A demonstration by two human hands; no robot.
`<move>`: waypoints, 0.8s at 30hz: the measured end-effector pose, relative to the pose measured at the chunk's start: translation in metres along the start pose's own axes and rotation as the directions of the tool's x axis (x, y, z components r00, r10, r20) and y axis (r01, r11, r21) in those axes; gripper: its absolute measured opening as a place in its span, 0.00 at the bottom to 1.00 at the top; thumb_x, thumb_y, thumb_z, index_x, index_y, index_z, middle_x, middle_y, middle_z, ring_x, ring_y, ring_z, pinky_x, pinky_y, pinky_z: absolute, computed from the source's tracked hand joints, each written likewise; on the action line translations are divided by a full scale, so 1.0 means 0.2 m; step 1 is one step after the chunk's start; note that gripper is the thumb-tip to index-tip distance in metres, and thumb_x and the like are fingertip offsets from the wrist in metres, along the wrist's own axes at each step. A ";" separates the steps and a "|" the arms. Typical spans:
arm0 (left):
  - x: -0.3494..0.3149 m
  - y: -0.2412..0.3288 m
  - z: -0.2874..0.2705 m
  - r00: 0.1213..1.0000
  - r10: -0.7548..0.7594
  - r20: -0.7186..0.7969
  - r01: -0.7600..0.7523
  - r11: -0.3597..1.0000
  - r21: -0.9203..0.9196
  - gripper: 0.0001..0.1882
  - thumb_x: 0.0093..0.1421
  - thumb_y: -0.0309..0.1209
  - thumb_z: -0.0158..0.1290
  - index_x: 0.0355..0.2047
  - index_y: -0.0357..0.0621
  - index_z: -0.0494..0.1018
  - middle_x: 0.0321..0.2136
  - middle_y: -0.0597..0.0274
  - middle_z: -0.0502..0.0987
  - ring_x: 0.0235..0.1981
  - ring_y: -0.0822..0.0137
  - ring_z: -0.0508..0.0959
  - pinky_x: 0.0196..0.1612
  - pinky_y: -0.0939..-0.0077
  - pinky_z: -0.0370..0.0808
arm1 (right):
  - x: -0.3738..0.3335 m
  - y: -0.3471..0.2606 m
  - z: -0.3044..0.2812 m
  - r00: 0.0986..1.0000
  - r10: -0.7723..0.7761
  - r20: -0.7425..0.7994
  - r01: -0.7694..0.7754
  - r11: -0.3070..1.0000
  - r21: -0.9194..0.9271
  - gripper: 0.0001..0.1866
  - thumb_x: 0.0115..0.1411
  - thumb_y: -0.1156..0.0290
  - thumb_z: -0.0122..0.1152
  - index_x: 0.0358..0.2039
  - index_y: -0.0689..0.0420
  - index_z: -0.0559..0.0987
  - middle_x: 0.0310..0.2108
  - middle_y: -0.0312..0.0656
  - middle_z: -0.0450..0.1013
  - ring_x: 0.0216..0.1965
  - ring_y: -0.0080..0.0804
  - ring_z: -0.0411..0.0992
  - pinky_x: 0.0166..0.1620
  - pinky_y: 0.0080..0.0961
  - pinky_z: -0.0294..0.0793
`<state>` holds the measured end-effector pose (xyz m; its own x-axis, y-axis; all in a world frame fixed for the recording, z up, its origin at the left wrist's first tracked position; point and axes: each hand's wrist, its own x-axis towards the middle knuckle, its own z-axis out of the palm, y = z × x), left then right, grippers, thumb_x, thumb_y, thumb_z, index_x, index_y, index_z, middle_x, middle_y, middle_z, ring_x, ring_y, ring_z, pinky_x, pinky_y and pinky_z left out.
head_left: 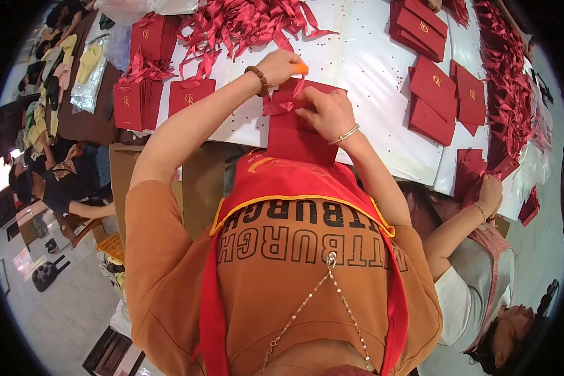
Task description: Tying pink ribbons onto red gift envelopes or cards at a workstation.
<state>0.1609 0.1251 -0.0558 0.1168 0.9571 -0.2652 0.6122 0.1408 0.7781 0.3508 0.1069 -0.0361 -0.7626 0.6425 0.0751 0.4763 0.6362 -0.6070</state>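
In front of me, at the near table edge, lies a dark red paper gift bag [301, 148]. My left hand [281, 67], with a beaded bracelet at the wrist, is closed in a pinch above the bag's far end. A small orange piece [301, 68] shows at its fingertips; whether it is worn or held I cannot tell. From there a red ribbon [299, 86] runs down toward my right hand [329, 114]. That hand, with a bangle, lies over the bag, its fingers bent and pinched at the ribbon. Its fingertips are partly hidden.
A heap of red ribbons [244, 25] covers the far middle of the white table [363, 81]. Red bags [135, 103] stand at the left; more bags [433, 94] lie in stacks at the right. A co-worker's hand [490, 193] handles red pieces there. Small red dots speckle the tabletop.
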 end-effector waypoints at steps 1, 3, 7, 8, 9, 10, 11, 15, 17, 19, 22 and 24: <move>0.02 -0.05 -0.01 0.995 -0.020 -0.096 0.017 0.999 -0.031 0.15 0.54 0.38 0.49 0.27 0.37 0.75 0.21 0.61 0.74 0.22 0.75 0.71 0.27 0.79 0.69 | 0.01 0.01 0.00 1.000 -0.003 0.002 0.003 1.000 0.001 0.10 0.47 0.64 0.61 0.30 0.51 0.74 0.23 0.37 0.74 0.25 0.38 0.72 0.34 0.31 0.66; 0.01 -0.14 -0.06 0.965 -0.169 -0.202 0.155 0.984 -0.082 0.17 0.54 0.41 0.49 0.29 0.38 0.74 0.23 0.58 0.75 0.24 0.71 0.73 0.29 0.76 0.69 | 0.01 0.04 0.00 0.986 0.159 0.043 -0.163 0.977 0.135 0.14 0.47 0.65 0.61 0.35 0.52 0.75 0.26 0.40 0.75 0.28 0.39 0.73 0.33 0.30 0.70; -0.11 -0.32 -0.11 0.874 -0.412 -0.260 0.487 0.732 0.477 0.23 0.55 0.48 0.45 0.36 0.37 0.71 0.31 0.48 0.76 0.33 0.52 0.76 0.36 0.64 0.71 | 0.01 0.11 0.06 0.985 0.169 0.039 -0.172 0.979 0.107 0.14 0.47 0.64 0.59 0.37 0.50 0.74 0.23 0.41 0.74 0.29 0.38 0.72 0.32 0.33 0.65; -0.13 -0.34 -0.08 0.873 -0.413 -0.261 0.488 0.732 0.475 0.23 0.55 0.48 0.45 0.36 0.37 0.71 0.31 0.48 0.76 0.33 0.52 0.76 0.36 0.64 0.71 | 0.02 0.12 0.07 0.989 0.149 0.027 -0.150 0.986 0.075 0.14 0.48 0.64 0.59 0.37 0.50 0.74 0.23 0.41 0.74 0.29 0.38 0.72 0.31 0.33 0.66; -0.15 -0.32 -0.03 0.866 -0.414 -0.281 0.500 0.722 0.478 0.22 0.55 0.47 0.45 0.34 0.37 0.71 0.32 0.46 0.75 0.35 0.50 0.75 0.37 0.62 0.71 | 0.02 0.14 0.09 0.991 0.133 0.015 -0.133 0.990 0.046 0.15 0.48 0.64 0.59 0.37 0.49 0.75 0.23 0.42 0.74 0.29 0.39 0.72 0.30 0.33 0.66; -0.17 -0.33 0.02 0.857 -0.417 -0.303 0.515 0.713 0.476 0.21 0.55 0.46 0.46 0.32 0.37 0.72 0.33 0.45 0.75 0.37 0.47 0.75 0.38 0.60 0.71 | 0.02 0.14 0.10 0.991 0.131 0.018 -0.132 0.990 0.046 0.15 0.48 0.64 0.59 0.37 0.49 0.75 0.23 0.42 0.74 0.29 0.39 0.72 0.30 0.33 0.66; -0.17 -0.36 0.05 0.870 -0.347 -0.351 0.482 0.750 0.453 0.19 0.55 0.43 0.46 0.28 0.37 0.72 0.30 0.47 0.75 0.36 0.48 0.75 0.37 0.60 0.71 | 0.03 0.14 0.10 0.993 0.116 0.008 -0.117 0.991 0.071 0.14 0.48 0.64 0.59 0.37 0.50 0.74 0.24 0.42 0.74 0.29 0.39 0.72 0.30 0.33 0.67; -0.16 -0.44 0.05 0.893 -0.043 -0.448 0.195 0.934 0.298 0.12 0.54 0.34 0.49 0.24 0.36 0.69 0.21 0.54 0.73 0.27 0.55 0.76 0.31 0.65 0.72 | 0.03 0.15 0.10 0.980 0.187 0.060 -0.195 0.966 0.172 0.15 0.47 0.63 0.61 0.35 0.54 0.74 0.27 0.44 0.75 0.29 0.40 0.72 0.34 0.32 0.68; -0.15 -0.38 0.01 0.907 -0.095 -0.409 0.060 0.993 -0.098 0.08 0.52 0.30 0.51 0.23 0.37 0.68 0.21 0.57 0.73 0.25 0.62 0.76 0.28 0.71 0.72 | 0.03 0.17 0.10 0.972 0.224 0.070 -0.235 0.942 0.241 0.15 0.45 0.63 0.62 0.34 0.55 0.74 0.27 0.44 0.74 0.30 0.40 0.72 0.35 0.32 0.68; -0.16 -0.22 0.00 0.953 -0.099 -0.287 -0.083 0.825 -0.559 0.04 0.52 0.21 0.51 0.24 0.40 0.67 0.24 0.63 0.73 0.25 0.76 0.73 0.25 0.84 0.71 | 0.03 0.18 0.10 0.963 0.256 0.084 -0.269 0.910 0.314 0.16 0.44 0.63 0.63 0.33 0.56 0.74 0.27 0.45 0.74 0.30 0.41 0.71 0.36 0.32 0.68; -0.16 0.01 0.09 0.994 0.013 -0.110 -0.068 0.857 -0.510 0.04 0.52 0.21 0.50 0.30 0.36 0.69 0.24 0.61 0.74 0.22 0.75 0.74 0.25 0.83 0.71 | 0.05 0.16 0.08 0.994 0.108 0.034 -0.112 0.982 0.155 0.16 0.42 0.64 0.65 0.31 0.56 0.75 0.29 0.44 0.71 0.32 0.41 0.69 0.36 0.32 0.68; -0.16 0.03 0.13 0.999 -0.031 -0.029 0.015 0.898 -0.439 0.04 0.52 0.21 0.50 0.30 0.35 0.70 0.23 0.61 0.74 0.21 0.75 0.73 0.24 0.83 0.71 | 0.02 0.14 0.06 0.993 0.048 -0.111 -0.058 0.994 -0.088 0.15 0.42 0.66 0.65 0.31 0.55 0.75 0.31 0.42 0.67 0.32 0.42 0.67 0.37 0.33 0.67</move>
<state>0.1807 0.0896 -0.0567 0.0754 0.9593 -0.2723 0.2086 0.2518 0.9450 0.3554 0.1224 -0.0614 -0.6858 0.7155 0.1329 0.5563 0.6332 -0.5382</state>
